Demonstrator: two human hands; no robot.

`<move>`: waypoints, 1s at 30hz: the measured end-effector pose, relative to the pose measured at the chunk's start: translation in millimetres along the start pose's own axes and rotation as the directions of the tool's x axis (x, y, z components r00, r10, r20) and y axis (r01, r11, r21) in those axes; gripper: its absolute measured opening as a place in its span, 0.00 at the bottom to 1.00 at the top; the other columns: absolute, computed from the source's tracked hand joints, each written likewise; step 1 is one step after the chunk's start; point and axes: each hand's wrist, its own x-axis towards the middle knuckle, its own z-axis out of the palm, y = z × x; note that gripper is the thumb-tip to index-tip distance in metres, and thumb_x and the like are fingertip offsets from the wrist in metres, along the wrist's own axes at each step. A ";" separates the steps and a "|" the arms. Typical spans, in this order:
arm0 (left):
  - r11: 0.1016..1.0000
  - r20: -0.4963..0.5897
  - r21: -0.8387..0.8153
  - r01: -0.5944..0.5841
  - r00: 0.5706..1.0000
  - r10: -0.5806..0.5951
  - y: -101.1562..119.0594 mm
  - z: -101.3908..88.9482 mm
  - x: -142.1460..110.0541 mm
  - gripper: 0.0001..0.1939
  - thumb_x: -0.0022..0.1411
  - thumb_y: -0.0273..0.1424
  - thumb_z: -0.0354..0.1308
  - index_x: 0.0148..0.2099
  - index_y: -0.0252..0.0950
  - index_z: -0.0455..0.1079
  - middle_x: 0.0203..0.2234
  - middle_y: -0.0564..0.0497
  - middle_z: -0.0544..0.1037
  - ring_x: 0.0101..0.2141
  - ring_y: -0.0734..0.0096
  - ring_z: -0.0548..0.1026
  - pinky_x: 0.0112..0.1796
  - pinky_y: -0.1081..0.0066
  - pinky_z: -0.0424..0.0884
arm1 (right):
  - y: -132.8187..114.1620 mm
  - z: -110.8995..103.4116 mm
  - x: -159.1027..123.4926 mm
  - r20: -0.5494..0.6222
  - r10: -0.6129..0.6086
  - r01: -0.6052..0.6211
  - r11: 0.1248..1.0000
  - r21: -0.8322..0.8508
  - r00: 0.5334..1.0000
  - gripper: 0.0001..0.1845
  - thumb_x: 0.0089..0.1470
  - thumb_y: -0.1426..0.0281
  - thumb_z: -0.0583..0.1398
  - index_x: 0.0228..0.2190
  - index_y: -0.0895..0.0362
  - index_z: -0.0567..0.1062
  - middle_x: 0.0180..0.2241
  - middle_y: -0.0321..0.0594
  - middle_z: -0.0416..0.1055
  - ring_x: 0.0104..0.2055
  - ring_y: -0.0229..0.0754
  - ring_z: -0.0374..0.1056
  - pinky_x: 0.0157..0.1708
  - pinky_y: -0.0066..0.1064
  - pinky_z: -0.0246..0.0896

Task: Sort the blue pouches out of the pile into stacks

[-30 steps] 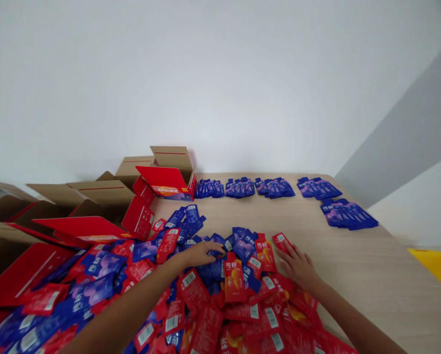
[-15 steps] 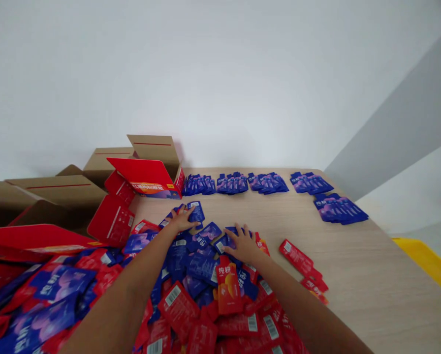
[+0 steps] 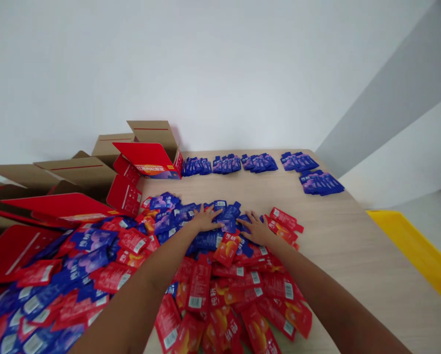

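My left hand (image 3: 204, 218) lies with fingers spread on blue pouches at the far side of a mixed heap. Just right of it, my right hand (image 3: 255, 229) rests, fingers apart, on another blue pouch (image 3: 245, 221). Between the two hands are more blue pouches (image 3: 228, 216), some overlapping. A red pouch (image 3: 227, 249) with orange fruit print lies just nearer than the hands. Many red pouches (image 3: 199, 285) are piled between my forearms, and a few red ones (image 3: 286, 219) lie right of my right hand.
Overlapping blue pouches stand in fanned groups (image 3: 226, 164) along the table's far edge, with one group (image 3: 321, 183) at the right. Open red cartons (image 3: 156, 160) with brown flaps line the left. A yellow tray (image 3: 412, 250) sits beyond the table's (image 3: 338, 246) right edge.
My left hand has shifted right, closer to my right hand, across the blue pouches. The loose red pouches at right now lie against the heap. The view has shifted, showing more of the near heap.
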 end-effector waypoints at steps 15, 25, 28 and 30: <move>0.996 0.005 0.049 -0.077 0.997 0.077 58.1 29.2 -25.8 0.42 0.51 0.62 0.42 0.65 0.56 0.41 0.66 0.48 0.43 0.61 0.30 0.39 0.51 0.32 0.43 | 25.4 17.8 -58.7 -0.068 -0.161 0.154 0.983 -0.096 0.985 0.29 0.58 0.57 0.49 0.59 0.47 0.56 0.65 0.48 0.44 0.65 0.56 0.41 0.57 0.56 0.40; 0.989 -0.056 0.112 -0.097 0.993 0.103 61.8 38.9 -35.1 0.44 0.49 0.65 0.38 0.65 0.56 0.43 0.65 0.49 0.46 0.61 0.32 0.44 0.52 0.34 0.45 | 20.9 12.9 -41.0 -0.246 -0.152 0.167 0.985 0.040 0.957 0.23 0.55 0.70 0.49 0.50 0.50 0.71 0.55 0.45 0.64 0.57 0.51 0.59 0.53 0.47 0.52; 0.984 -0.111 0.141 -0.105 0.986 0.121 61.6 44.6 -40.8 0.42 0.51 0.64 0.36 0.65 0.54 0.43 0.65 0.47 0.48 0.61 0.35 0.47 0.53 0.36 0.49 | -5.6 14.0 -38.6 -0.334 -0.145 0.162 0.987 0.022 0.931 0.22 0.56 0.67 0.50 0.51 0.50 0.69 0.54 0.42 0.66 0.55 0.49 0.61 0.52 0.44 0.54; 0.979 -0.150 0.164 -0.117 0.978 0.142 60.1 48.1 -48.8 0.40 0.54 0.61 0.36 0.65 0.52 0.46 0.65 0.46 0.48 0.61 0.36 0.49 0.53 0.36 0.48 | -26.7 21.7 -41.0 -0.349 -0.156 0.173 0.985 0.017 0.924 0.21 0.54 0.63 0.53 0.50 0.48 0.70 0.52 0.40 0.69 0.53 0.48 0.63 0.50 0.40 0.56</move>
